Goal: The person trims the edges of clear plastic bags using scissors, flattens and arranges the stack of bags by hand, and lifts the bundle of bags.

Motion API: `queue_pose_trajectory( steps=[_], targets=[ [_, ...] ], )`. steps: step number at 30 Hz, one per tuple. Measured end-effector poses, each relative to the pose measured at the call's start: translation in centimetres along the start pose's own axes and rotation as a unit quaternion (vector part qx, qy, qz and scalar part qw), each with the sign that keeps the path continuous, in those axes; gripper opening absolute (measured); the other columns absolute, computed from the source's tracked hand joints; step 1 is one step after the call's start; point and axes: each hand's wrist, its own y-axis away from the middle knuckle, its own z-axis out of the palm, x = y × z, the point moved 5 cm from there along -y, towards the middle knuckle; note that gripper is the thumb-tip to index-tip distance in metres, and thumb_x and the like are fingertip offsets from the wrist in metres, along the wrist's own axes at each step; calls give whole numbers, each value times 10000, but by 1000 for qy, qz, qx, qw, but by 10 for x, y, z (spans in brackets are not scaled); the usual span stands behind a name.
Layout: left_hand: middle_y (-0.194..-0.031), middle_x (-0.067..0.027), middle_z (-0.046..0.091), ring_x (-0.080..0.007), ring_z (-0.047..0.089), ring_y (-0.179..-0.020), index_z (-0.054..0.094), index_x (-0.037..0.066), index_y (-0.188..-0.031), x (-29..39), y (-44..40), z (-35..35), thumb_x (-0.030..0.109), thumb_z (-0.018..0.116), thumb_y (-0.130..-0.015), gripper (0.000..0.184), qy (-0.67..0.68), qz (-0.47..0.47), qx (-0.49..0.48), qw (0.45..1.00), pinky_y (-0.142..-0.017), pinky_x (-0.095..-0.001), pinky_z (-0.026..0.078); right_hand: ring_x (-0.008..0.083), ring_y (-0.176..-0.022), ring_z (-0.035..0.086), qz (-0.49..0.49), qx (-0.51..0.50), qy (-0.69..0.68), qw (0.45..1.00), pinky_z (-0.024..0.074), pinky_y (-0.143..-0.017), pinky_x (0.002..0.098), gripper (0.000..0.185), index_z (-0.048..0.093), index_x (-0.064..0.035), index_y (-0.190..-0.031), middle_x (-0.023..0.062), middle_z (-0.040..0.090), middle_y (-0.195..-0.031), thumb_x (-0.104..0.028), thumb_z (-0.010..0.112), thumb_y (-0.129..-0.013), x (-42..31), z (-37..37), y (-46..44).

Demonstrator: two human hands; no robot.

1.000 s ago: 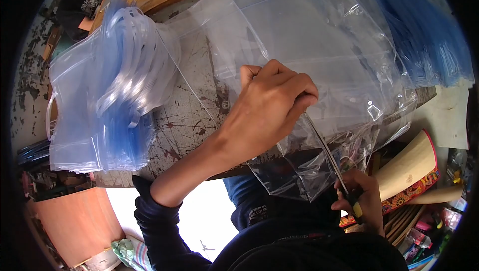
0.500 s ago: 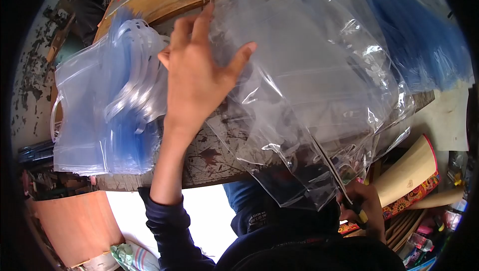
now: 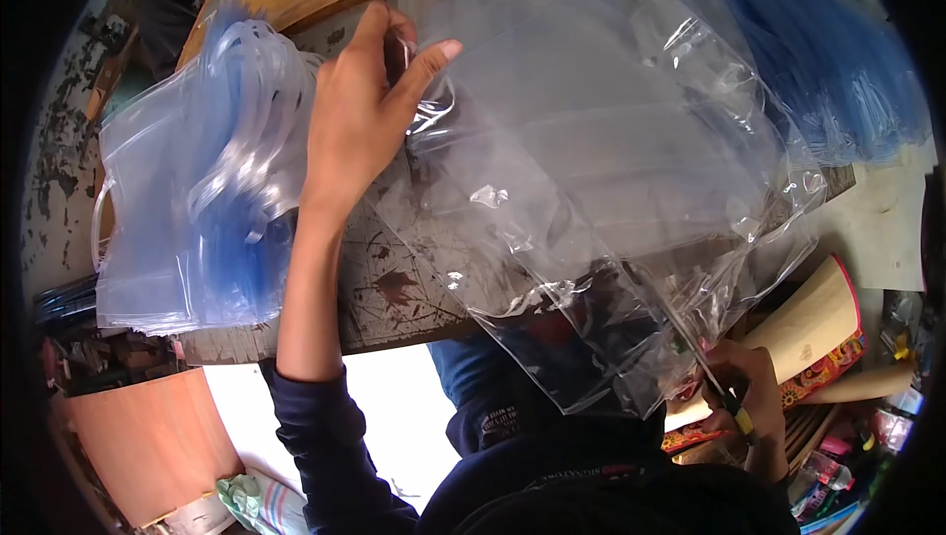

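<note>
A large clear plastic sheet point(image 3: 611, 161) lies over the wooden table in loose, glossy layers, its near corner hanging over the front edge. My left hand point(image 3: 360, 106) is at the sheet's left edge, fingers curled around plastic and thumb stretched across it. In my right hand point(image 3: 757, 377), below the table edge, is a pair of scissors point(image 3: 711, 369) with a dark and yellow handle. Their long blades run up along the sheet's lower right part; whether they are cutting it is hard to see. Left of my left hand sits a stack of clear bluish plastic bags point(image 3: 158, 230) with white handles.
A pile of blue-tinted plastic point(image 3: 818, 72) covers the table's far right. The worn table point(image 3: 394, 308) shows between the stacks. Rolled material point(image 3: 813, 318) with a red edge stands at lower right. Another person point(image 3: 172, 13) is at the upper left.
My left hand has moved slightly left and its fingers have curled at the sheet's edge. My right hand and the scissors have shifted slightly right.
</note>
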Motion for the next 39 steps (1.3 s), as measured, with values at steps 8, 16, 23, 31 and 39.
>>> queue_pose_trajectory(
  steps=[8, 16, 23, 31, 39],
  targets=[
    [-517, -115, 459, -262, 447, -440, 459, 18, -813, 2, 2, 7, 267, 605, -815, 289, -28, 13, -57, 998, -466, -335, 372, 72, -598, 539, -8, -52, 171, 984, 417, -533, 210, 610, 580, -8, -868, 32, 603, -706, -231, 887, -391, -33, -3, -1],
    [-535, -73, 345, -130, 308, -501, 439, 33, -803, 1, 5, 14, 285, 579, -836, 290, -27, 27, -77, 996, -470, -283, 305, 69, -497, 516, 68, -67, 30, 995, 379, -431, 188, 690, 549, 3, -837, 11, 539, -600, -507, 814, -456, -41, -10, -1],
    [-578, -148, 521, -322, 542, -545, 476, 17, -813, 4, 7, 16, 269, 582, -826, 274, -43, -3, -103, 994, -527, -366, 411, 103, -579, 547, -63, -86, 233, 967, 425, -540, 211, 582, 587, -20, -894, 16, 586, -662, -262, 868, -445, -54, 8, -4],
    [-502, -95, 404, -163, 381, -461, 485, 20, -786, 1, 14, 21, 293, 572, -837, 291, -8, 2, -110, 994, -475, -303, 325, 65, -559, 513, 31, -102, 171, 980, 433, -552, 210, 503, 582, -34, -879, -19, 550, -628, -210, 853, -493, -54, 15, -16],
    [-522, -115, 413, -201, 373, -469, 490, 3, -802, 2, 15, 22, 305, 558, -843, 312, -14, 4, -121, 993, -488, -318, 334, 63, -620, 507, -8, -115, 168, 979, 421, -521, 208, 516, 565, -14, -893, 9, 526, -683, -182, 849, -496, -55, 20, -29]
  ],
)
